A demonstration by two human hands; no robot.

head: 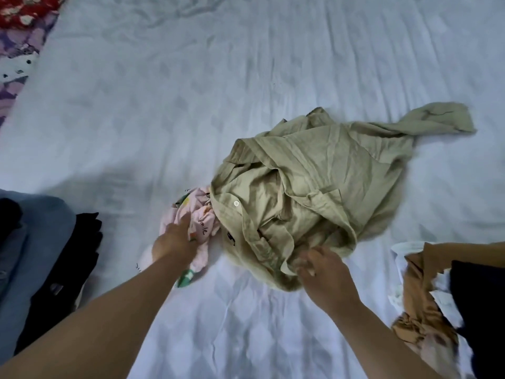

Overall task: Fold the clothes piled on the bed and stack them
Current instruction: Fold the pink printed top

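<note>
Cloth on cloth, all of it matt.
The khaki shirt (314, 181) looked like rumpled woven cotton (one glossy button); the bedsheet (191, 91) was smooth, faintly diamond-patterned fabric.
</note>
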